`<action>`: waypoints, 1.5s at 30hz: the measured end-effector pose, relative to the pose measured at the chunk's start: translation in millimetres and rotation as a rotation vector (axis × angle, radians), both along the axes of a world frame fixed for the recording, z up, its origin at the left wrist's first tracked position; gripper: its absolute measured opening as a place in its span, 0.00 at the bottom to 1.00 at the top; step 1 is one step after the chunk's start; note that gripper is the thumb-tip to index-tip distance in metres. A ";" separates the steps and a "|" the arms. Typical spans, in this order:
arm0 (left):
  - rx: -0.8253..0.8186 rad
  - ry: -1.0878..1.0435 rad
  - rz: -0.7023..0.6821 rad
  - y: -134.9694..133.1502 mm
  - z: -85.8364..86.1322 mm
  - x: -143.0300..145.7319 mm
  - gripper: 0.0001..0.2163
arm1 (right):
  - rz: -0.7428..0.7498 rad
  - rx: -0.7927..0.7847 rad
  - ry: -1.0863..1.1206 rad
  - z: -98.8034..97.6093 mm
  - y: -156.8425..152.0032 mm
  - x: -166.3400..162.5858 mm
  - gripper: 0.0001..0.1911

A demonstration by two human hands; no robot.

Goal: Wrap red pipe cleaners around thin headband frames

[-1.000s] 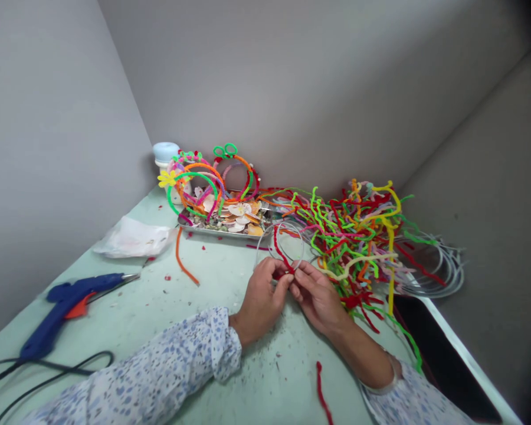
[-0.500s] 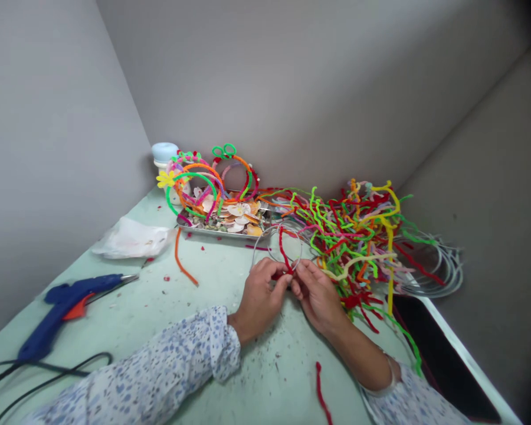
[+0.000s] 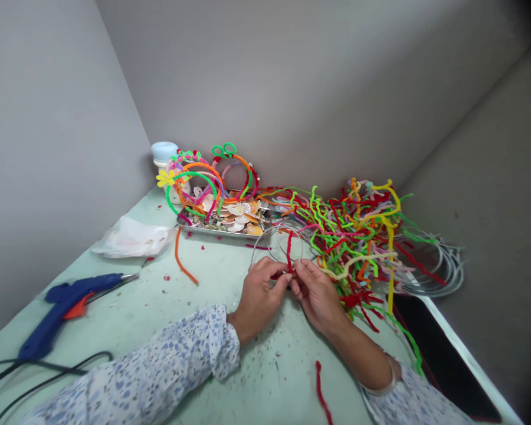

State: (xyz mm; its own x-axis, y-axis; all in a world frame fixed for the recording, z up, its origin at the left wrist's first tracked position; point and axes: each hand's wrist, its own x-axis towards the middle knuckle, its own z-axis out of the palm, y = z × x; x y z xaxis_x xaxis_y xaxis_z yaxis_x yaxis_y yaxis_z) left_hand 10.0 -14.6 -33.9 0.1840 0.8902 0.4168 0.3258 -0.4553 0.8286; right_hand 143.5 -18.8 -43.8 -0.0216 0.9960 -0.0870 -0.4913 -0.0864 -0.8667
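Close together near the middle of the table, my left hand (image 3: 260,301) and my right hand (image 3: 322,300) both pinch a red pipe cleaner (image 3: 289,251). One end of it stands up between the hands and leans slightly. Thin clear wire loops (image 3: 253,251) curve just behind my fingertips; whether the pipe cleaner is wound round one of them is hidden by my fingers. A second red pipe cleaner (image 3: 321,392) lies on the table in front of my right forearm.
A tangled heap of coloured pipe cleaners (image 3: 349,230) lies at right, with a wire coil (image 3: 454,271) and a black panel (image 3: 446,360). Behind are a metal tray (image 3: 230,235) of shells and pipe-cleaner headbands (image 3: 215,195). A blue glue gun (image 3: 48,319) and plastic bag (image 3: 133,239) lie left.
The free end of the red pipe cleaner has swung a little to the right and stands more upright. Both hands have stayed nearly in place.
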 end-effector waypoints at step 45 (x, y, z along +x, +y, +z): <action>0.017 0.062 -0.044 18.0 -1.0 1.9 0.05 | -0.030 0.056 -0.086 -1.8 19.9 2.8 0.13</action>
State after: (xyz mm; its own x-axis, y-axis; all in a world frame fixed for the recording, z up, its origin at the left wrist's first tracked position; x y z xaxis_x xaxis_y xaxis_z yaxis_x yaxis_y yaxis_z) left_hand 12.0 3.4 -34.9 0.2491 0.8737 0.4179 0.3554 -0.4839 0.7997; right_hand 146.4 1.0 -45.6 0.0132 0.9994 -0.0317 -0.4166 -0.0233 -0.9088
